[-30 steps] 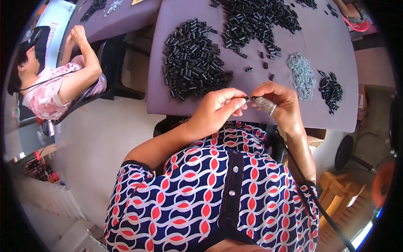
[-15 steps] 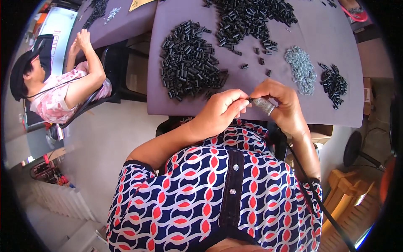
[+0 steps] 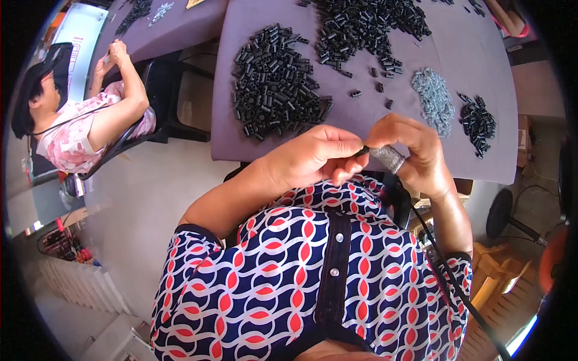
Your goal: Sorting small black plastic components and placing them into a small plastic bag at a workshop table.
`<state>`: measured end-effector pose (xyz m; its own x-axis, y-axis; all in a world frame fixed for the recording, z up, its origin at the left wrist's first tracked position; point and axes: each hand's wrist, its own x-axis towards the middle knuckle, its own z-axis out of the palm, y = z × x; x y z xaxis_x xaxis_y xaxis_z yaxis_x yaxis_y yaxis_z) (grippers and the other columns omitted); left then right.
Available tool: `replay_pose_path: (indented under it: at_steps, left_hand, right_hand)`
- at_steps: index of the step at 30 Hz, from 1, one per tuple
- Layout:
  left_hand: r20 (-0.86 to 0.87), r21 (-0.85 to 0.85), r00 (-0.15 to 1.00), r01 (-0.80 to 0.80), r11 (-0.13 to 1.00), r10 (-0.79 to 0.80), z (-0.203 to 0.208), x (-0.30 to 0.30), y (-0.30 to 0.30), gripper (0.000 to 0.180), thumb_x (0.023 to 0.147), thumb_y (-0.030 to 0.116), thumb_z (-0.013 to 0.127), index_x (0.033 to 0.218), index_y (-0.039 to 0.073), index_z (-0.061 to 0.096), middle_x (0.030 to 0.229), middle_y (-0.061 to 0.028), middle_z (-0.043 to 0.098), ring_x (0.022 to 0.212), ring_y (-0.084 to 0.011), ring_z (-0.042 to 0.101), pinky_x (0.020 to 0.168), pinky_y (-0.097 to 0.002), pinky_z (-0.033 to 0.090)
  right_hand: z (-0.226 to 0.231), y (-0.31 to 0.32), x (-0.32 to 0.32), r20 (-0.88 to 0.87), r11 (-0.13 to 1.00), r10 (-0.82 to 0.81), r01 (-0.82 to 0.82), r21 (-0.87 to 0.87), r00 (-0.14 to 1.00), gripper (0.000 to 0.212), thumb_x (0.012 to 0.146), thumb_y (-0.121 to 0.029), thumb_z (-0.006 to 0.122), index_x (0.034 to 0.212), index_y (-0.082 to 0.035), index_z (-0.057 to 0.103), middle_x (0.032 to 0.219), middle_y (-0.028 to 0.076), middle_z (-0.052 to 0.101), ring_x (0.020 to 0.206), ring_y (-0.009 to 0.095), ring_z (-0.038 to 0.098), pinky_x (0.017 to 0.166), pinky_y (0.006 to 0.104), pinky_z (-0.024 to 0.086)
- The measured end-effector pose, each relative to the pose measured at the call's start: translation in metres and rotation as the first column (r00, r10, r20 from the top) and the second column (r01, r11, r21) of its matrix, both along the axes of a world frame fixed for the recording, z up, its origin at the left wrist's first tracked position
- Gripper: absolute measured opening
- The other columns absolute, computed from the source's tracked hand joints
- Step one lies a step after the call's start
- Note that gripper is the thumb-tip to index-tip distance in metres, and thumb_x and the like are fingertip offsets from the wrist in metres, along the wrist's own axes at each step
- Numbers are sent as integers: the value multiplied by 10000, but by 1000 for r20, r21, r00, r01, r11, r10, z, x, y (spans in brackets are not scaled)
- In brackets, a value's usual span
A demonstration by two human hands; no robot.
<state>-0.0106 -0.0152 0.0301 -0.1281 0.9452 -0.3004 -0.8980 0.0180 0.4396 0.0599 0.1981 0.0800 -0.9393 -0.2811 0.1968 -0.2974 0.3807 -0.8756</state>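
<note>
Just beyond the table's near edge, my left hand point(image 3: 313, 155) pinches a small black cylindrical piece point(image 3: 362, 151) between thumb and forefinger. Meeting it there are the curled fingertips of my right hand point(image 3: 418, 150), whose thumb is wrapped in a grey covering point(image 3: 388, 158). The right fingers hide part of the piece, so its full shape does not show. A big heap of short black tubes point(image 3: 274, 84) lies on the table ahead of my left hand. Past my right hand sit a pile of small shiny silvery pieces point(image 3: 435, 99) and a smaller pile of black parts point(image 3: 478, 126).
A mauve cloth covers the table point(image 3: 385, 120). More black tubes point(image 3: 373, 30) are heaped at the far side, with a few loose ones nearer. A person point(image 3: 90, 114) sits at another table on the left. A black cable point(image 3: 451, 277) runs past my right side.
My hands remain together at the black piece. The left fingers have spread and shifted slightly right, and the right hand has tilted. A forearm now shows at the far right corner.
</note>
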Motion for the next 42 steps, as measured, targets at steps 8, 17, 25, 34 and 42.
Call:
replay_pose_path:
  at_steps: [8,17,25,34,42]
  left_hand:
    - [-297,-169,954,-105,980,51,-5,6,-1,250,1021,179,543,1023,-43,658,805,-40,636,651,-81,561,597,-204,461]
    - [-559,-195,826,-54,979,-66,-3,15,4,289,1046,220,496,1027,-27,646,824,5,606,714,-56,535,651,-206,438]
    - [-1000,23,-28,-313,949,15,-17,23,5,112,932,72,591,983,-28,595,834,-156,571,713,-329,575,647,-386,462]
    - [-900,285,-418,-343,895,127,-37,14,16,205,793,-4,698,970,-37,600,850,-154,589,749,-349,593,652,-421,482]
    - [-888,271,-454,-390,880,72,-34,11,27,206,802,19,704,983,-21,615,852,-145,609,756,-339,604,654,-410,490]
  right_hand:
    - [-14,-9,6,92,995,-94,97,-32,991,196,768,103,671,942,16,652,888,91,635,786,201,640,680,282,499]
    - [-19,-1,19,177,994,-95,104,-42,980,225,745,101,674,954,19,652,883,111,630,822,245,643,713,315,507]
    - [-27,-9,20,170,991,-131,135,-12,977,223,752,105,661,961,29,652,881,110,634,790,214,638,693,293,501]
    - [-47,-18,21,388,904,-300,390,-177,871,150,836,99,629,977,52,658,906,56,693,856,91,628,760,243,502]
    - [-62,-10,21,463,829,-377,515,-217,802,135,874,68,632,1002,50,671,919,37,693,847,81,625,771,228,496]
